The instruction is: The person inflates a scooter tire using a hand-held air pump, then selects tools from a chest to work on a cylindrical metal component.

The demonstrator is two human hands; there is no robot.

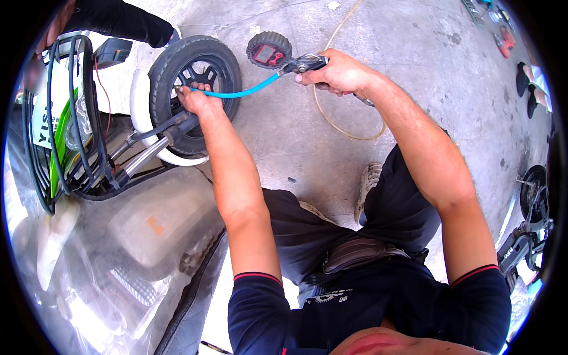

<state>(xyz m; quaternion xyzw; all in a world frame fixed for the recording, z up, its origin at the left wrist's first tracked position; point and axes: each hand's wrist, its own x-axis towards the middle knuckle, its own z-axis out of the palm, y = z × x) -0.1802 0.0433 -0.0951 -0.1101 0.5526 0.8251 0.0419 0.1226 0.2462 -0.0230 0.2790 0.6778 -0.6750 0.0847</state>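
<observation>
My right hand [343,74] is wrapped round the handle of a tire inflator [305,63], whose round gauge [269,52] has a black ribbed rim and a small screen. From the inflator a short blue hose [245,93] runs left to the wheel. My left hand [200,100] closes on the hose's end beside the spokes, its fingertips partly hidden against the rim. The black tire [163,74] belongs to the front wheel of a scooter lying on its side. Whether the hose's end sits on the valve, I cannot tell.
A clear yellowish air hose [324,115] loops over the concrete floor. Left are a black wire basket [74,118], a metal fork tube [145,157] and plastic-wrapped bodywork [148,225]. Another person's dark-clothed leg [121,21] is near the wheel. Another bike [526,236] stands far right.
</observation>
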